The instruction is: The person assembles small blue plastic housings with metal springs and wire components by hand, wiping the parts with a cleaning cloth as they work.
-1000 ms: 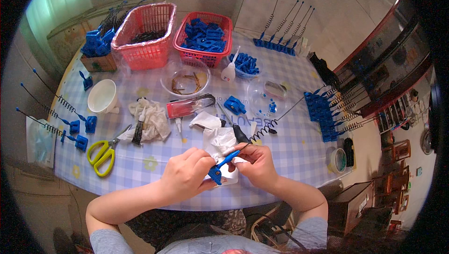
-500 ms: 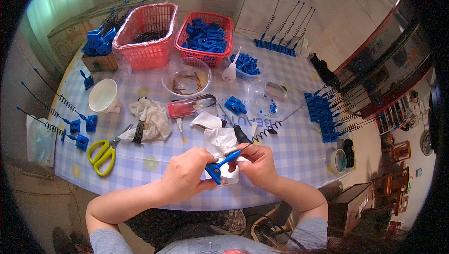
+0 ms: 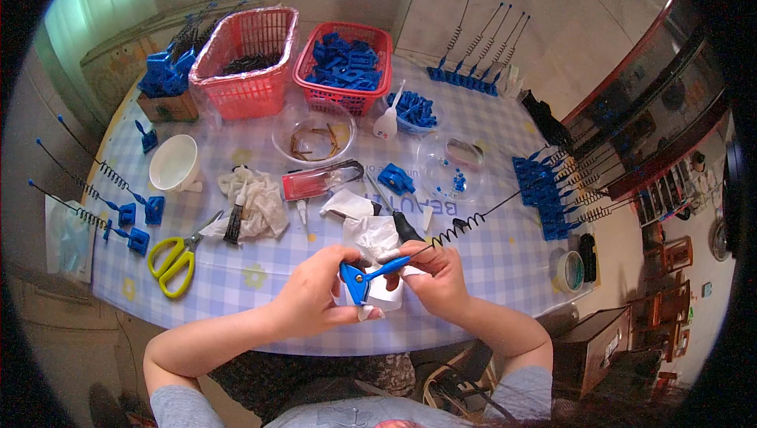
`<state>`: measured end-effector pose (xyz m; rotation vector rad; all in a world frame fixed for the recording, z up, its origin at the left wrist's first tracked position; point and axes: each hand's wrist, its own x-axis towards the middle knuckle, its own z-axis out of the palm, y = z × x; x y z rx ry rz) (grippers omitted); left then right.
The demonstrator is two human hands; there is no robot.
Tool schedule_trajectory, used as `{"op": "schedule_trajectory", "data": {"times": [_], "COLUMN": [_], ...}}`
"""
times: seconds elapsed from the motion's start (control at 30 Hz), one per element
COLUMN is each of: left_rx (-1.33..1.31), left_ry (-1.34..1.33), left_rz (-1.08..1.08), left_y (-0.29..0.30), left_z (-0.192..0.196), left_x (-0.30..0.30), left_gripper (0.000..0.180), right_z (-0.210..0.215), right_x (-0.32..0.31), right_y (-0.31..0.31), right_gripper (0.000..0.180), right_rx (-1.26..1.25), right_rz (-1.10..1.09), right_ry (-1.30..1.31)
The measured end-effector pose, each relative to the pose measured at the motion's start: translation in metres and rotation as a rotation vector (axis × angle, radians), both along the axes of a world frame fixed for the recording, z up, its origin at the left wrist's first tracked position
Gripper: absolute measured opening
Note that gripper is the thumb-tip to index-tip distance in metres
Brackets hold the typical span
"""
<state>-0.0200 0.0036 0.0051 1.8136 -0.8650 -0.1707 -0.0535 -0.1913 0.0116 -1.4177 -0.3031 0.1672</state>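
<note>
Toward six o'clock on the table (image 3: 505, 270), in the head view, two bare hands are working on one blue clip (image 3: 353, 284) with a blue stem (image 3: 386, 266) and a coiled black wire (image 3: 461, 229). The step in hand appears to be handling the stem where it is meeting the clip; the next move is probably calling for a steady hold on the clip while the stem is staying aligned.

The clip is sitting at three o'clock of the left grip (image 3: 314, 292), whose thumb and fingers are curving around it, and at nine o'clock of the right grip (image 3: 438, 278). That right grip is narrowing to a pinch near the stem's wire end; its exact contact is partly hidden. The wire is running off toward two o'clock. A white roll (image 3: 386, 295) is resting between the hands, while yellow-handled scissors (image 3: 171, 272) are lying toward eight o'clock.
</note>
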Motion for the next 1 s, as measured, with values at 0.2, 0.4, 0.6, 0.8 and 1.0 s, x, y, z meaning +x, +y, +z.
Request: {"op": "schedule_trajectory", "data": {"times": [0.2,0.4,0.6,0.8,1.0], "left_rx": [-0.045,-0.046,-0.304,-0.314,-0.186], "left_ry": [-0.030,-0.031,0.269,0.320,0.275], "left_rz": [-0.021,-0.010,0.001,-0.083,-0.036], "left_y": [-0.002,-0.002,-0.005,0.001,0.003], "left_z": [0.003,0.003,-0.003,0.004,0.005], "left_x": [0.003,0.001,-0.002,0.006,0.004], "left_gripper": [0.062,0.065,0.057,0.031,0.016], "right_z": [0.003,0.009,-0.002,-0.008,-0.010], "right_x": [-0.001,-0.002,-0.005,-0.008,-0.009], "right_y": [0.000,0.010,0.006,0.011,0.013], "right_gripper": [0.029,0.027,0.023,0.021,0.016], "right_rx": [0.014,0.031,0.192,0.132,-0.013], "right_rz": [-0.020,-0.121,-0.064,-0.072,-0.114], "right_ry": [0.023,0.006,-0.020,-0.061,-0.134]}}
